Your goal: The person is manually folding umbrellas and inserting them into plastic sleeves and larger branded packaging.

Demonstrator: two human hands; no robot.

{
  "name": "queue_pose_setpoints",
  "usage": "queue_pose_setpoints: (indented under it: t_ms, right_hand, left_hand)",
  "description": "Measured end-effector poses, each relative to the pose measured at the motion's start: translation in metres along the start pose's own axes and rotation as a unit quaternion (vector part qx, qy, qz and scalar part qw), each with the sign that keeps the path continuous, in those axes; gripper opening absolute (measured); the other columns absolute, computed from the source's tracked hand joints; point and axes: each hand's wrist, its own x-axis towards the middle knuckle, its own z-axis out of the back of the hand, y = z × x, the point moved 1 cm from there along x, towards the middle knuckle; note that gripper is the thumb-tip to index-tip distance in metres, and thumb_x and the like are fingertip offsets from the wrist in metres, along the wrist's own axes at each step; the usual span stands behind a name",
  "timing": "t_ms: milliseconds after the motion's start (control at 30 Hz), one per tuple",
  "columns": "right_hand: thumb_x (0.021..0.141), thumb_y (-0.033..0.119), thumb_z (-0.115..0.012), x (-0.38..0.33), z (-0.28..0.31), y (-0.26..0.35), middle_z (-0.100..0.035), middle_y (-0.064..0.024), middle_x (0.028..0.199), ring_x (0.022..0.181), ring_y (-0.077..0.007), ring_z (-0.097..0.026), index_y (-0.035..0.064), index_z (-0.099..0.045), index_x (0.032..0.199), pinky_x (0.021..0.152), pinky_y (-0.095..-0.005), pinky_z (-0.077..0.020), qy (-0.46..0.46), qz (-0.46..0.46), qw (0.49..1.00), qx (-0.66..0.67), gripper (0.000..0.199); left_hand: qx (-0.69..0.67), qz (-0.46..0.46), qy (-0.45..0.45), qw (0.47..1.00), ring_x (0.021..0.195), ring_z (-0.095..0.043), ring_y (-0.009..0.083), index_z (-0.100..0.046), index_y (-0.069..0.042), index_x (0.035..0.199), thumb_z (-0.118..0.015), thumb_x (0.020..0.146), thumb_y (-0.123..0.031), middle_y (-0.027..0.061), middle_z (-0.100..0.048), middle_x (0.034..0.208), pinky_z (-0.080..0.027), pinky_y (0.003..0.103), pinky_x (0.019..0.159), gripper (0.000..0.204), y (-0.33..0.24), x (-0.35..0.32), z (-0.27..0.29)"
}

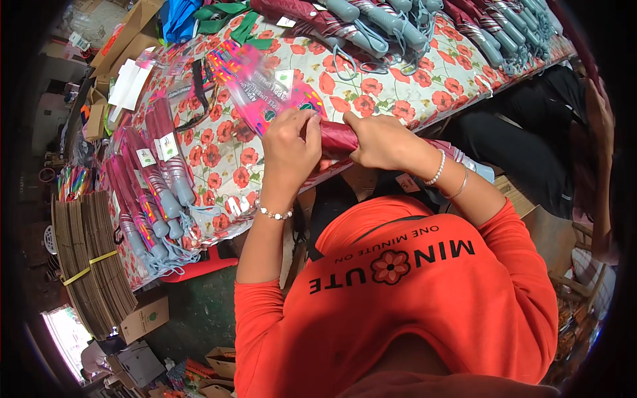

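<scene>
A folded maroon umbrella (337, 138) lies across both my hands at the table's near edge, its grey handle (483, 171) sticking out beyond my right wrist. My right hand (385, 141) is wrapped round its rolled cloth, thumb on top. At the umbrella's other end my left hand (292, 147) is closed, thumb and fingers bent. Its fingertips touch the near end of some pink printed plastic sleeves (265, 93), which lie on the table; how far the umbrella's tip reaches under this hand is hidden.
Bundled maroon umbrellas with grey handles (174, 189) lie on the left of the flowered tablecloth (242, 158); more umbrellas (391, 26) lie along the far side. Flattened cardboard (89, 259) stands stacked at the left. Another person's arm (600, 166) shows at the right.
</scene>
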Motion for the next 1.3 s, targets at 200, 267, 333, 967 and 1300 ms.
queue_pose_setpoints:
  t_ms: [200, 267, 333, 967, 1300]
  right_hand:
    - [0.071, 0.018, -0.058, 0.003, 0.002, 0.0, -0.064, -0.0235, 0.076, 0.067, -0.0424, -0.059, -0.0059, -0.051, 0.099, 0.062, -0.045, -0.046, 0.0, 0.004, 1.0, 0.005, 0.037]
    - [0.071, 0.018, -0.058, 0.004, 0.001, 0.0, -0.064, -0.0234, 0.076, 0.067, -0.0425, -0.059, -0.0058, -0.051, 0.099, 0.062, -0.0449, -0.0461, 0.004, 0.003, 1.0, 0.013, 0.037]
    - [0.071, 0.018, -0.058, 0.006, 0.002, 0.001, -0.064, -0.0234, 0.076, 0.067, -0.0425, -0.059, -0.0056, -0.051, 0.099, 0.062, -0.0449, -0.0461, -0.004, 0.005, 1.0, 0.013, 0.037]
    - [0.07, 0.018, -0.062, 0.014, 0.023, 0.02, -0.063, -0.0167, 0.068, 0.06, -0.0316, -0.056, -0.0025, -0.059, 0.081, 0.06, -0.0375, -0.0456, 0.014, 0.036, 0.979, 0.201, 0.023]
    - [0.07, 0.017, -0.066, 0.024, 0.021, 0.025, -0.063, -0.0138, 0.077, 0.066, -0.0236, -0.057, 0.0004, -0.053, 0.096, 0.062, -0.0343, -0.0462, 0.061, 0.075, 0.969, 0.227, 0.034]
  left_hand:
    - [-0.064, 0.073, 0.005, 0.995, 0.059, -0.05, 0.0175, -0.064, 0.001, 0.082, -0.062, 0.082, -0.008, 0.0078, -0.058, 0.068, -0.043, 0.029, 0.056, 0.009, -0.001, -0.001, 0.005]
    - [-0.094, 0.154, 0.016, 0.983, 0.06, -0.049, 0.014, -0.063, 0.001, 0.086, -0.064, 0.083, -0.009, 0.0066, -0.057, 0.067, -0.043, 0.027, 0.056, 0.01, 0.0, -0.003, 0.007]
    - [-0.125, 0.173, -0.007, 0.977, 0.059, -0.047, 0.0129, -0.062, 0.001, 0.089, -0.064, 0.084, -0.008, 0.0056, -0.056, 0.067, -0.043, 0.026, 0.056, 0.011, -0.002, -0.004, 0.005]
    - [-0.646, 0.246, -0.129, 0.711, 0.095, -0.059, 0.0166, -0.049, 0.0, 0.117, -0.074, 0.08, -0.016, 0.0125, -0.059, 0.108, -0.046, 0.027, 0.085, 0.047, 0.001, -0.031, -0.02]
    - [-0.746, 0.175, -0.054, 0.641, 0.101, -0.059, 0.0243, -0.046, -0.005, 0.131, -0.07, 0.081, -0.01, 0.0151, -0.059, 0.116, -0.046, 0.034, 0.092, 0.055, -0.004, -0.023, -0.023]
